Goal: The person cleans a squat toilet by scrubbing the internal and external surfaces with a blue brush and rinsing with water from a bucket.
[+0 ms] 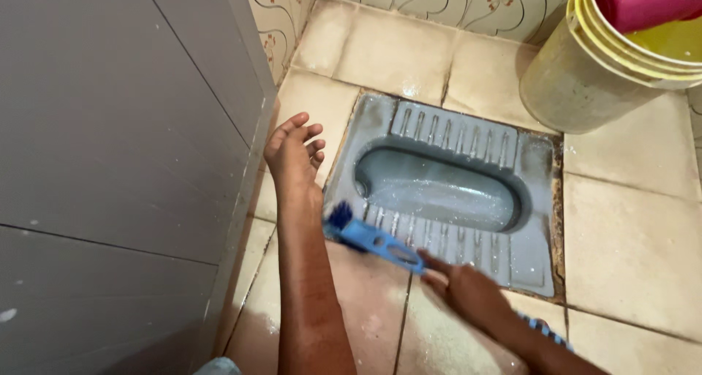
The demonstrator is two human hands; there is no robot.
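My right hand [464,291] grips the handle of a blue scrubbing brush [369,237], whose bristle end rests on the near left rim of a grey squat toilet pan [530,254] set in the floor. The pan's bowl is wet. My left hand [294,152] hovers with fingers spread, holding nothing, over the floor tiles just left of the pan and next to a grey door.
A grey door [124,163] fills the left side. A cream bucket [585,68] with yellow water and a pink mug [643,0] stands at the back right. Beige floor tiles [629,250] surround the pan; patterned wall tiles [453,2] run along the back.
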